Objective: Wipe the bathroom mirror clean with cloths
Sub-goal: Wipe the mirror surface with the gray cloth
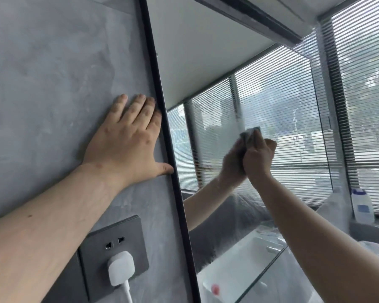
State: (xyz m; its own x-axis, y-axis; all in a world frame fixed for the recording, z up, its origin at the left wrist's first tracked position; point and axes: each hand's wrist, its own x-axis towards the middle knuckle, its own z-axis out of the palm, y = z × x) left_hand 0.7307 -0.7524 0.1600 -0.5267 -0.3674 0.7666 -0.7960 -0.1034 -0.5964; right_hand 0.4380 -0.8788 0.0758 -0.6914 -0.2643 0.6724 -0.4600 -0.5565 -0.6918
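The bathroom mirror (210,68) has a thin black frame and fills the middle and right of the head view, with hazy streaks across its glass. My right hand (259,157) grips a small grey cloth (251,132) and presses it against the mirror near its middle; the hand's reflection meets it there. My left hand (127,141) lies flat with straight fingers on the grey wall, its thumb and fingertips touching the mirror's left frame edge.
A grey wall socket (109,239) with a white plug (120,267) and cable sits below my left forearm. A white bottle (362,206) stands on the window ledge at the right, beside slatted blinds (368,106). The white basin shows in the mirror's reflection.
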